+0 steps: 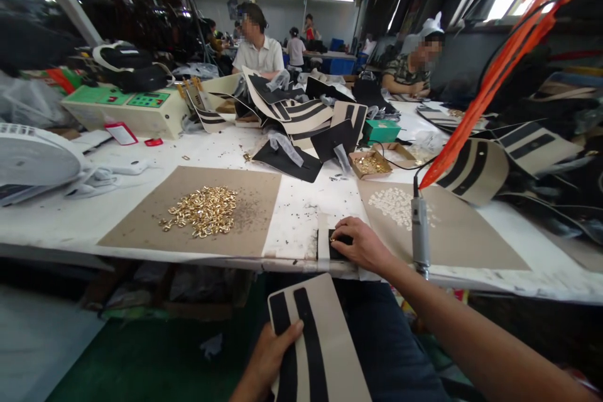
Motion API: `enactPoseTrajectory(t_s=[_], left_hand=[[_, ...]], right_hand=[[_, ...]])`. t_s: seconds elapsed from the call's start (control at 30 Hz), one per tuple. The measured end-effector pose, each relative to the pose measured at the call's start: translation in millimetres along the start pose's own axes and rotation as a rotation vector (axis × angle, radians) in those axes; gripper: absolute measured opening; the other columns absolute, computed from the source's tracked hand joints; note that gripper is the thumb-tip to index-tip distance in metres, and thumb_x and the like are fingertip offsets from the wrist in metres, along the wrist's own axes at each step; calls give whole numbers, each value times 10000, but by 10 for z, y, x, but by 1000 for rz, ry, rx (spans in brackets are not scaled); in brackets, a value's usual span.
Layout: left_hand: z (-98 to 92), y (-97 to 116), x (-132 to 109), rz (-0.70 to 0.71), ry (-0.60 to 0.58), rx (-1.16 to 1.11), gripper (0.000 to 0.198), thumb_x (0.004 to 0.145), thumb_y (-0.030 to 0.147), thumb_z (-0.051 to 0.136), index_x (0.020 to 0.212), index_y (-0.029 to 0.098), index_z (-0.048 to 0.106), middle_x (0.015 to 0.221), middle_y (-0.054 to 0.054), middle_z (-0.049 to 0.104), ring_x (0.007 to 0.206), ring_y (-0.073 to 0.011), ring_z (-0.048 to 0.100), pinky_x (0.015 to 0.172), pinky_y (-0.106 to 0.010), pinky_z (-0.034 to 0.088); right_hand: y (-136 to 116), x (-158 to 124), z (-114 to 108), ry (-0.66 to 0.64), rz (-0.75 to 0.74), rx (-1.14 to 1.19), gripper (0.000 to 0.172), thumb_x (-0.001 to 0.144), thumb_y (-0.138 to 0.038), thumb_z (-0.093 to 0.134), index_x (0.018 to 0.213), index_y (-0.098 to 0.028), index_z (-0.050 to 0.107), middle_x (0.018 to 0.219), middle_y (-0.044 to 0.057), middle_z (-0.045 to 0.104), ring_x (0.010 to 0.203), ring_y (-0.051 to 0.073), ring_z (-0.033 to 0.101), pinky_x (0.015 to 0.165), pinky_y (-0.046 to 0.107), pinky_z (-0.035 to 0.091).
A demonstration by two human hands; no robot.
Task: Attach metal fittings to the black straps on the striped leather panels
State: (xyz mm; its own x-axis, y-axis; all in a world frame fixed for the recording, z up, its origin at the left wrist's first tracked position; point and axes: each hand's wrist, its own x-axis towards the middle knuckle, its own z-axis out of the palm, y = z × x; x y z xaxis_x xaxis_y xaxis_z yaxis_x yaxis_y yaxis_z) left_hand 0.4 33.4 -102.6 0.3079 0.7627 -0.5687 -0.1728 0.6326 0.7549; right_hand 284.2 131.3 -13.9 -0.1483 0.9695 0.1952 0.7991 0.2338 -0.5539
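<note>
My left hand [271, 355] grips a beige panel with black stripes [332, 333], thumb on top, held over my lap below the table edge. At the table's front edge, my right hand [360, 244] has its fingers pinched around a small gold metal piece [332, 239] on a black pad [339, 251]. White tape [323, 245] runs beside that pad. A pile of gold metal fittings [207, 210] lies on a brown sheet [141, 213] to the left. Small white pieces [393, 204] are spread on another brown sheet to the right.
A grey electric screwdriver [420, 235] hangs from an orange-wrapped cord [499, 69] just right of my right hand. Stacked striped panels [306, 119], a cardboard box of gold parts [370, 164] and a beige machine [127, 107] stand farther back. People [259, 50] sit across the table.
</note>
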Motion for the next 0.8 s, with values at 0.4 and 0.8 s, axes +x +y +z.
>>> enactPoseTrajectory(t_s=[0.4, 0.8], left_hand=[[7, -6, -8, 17, 13, 62, 562, 660, 523, 873, 1066, 150, 763, 1073, -164, 796, 1074, -414, 724, 991, -521, 554], [11, -42, -12, 9, 1, 47, 591, 672, 514, 873, 1100, 125, 751, 1072, -171, 795, 1036, -396, 742, 978, -514, 568]], right_hand=[[-224, -52, -75, 11, 70, -223, 138, 919, -308, 661, 892, -274, 792, 1074, 44, 713, 1026, 248, 587, 920, 398, 366], [-279, 4, -72, -42, 85, -257, 143, 918, -272, 649, 915, -295, 789, 1092, 24, 714, 1060, 238, 584, 925, 390, 345]])
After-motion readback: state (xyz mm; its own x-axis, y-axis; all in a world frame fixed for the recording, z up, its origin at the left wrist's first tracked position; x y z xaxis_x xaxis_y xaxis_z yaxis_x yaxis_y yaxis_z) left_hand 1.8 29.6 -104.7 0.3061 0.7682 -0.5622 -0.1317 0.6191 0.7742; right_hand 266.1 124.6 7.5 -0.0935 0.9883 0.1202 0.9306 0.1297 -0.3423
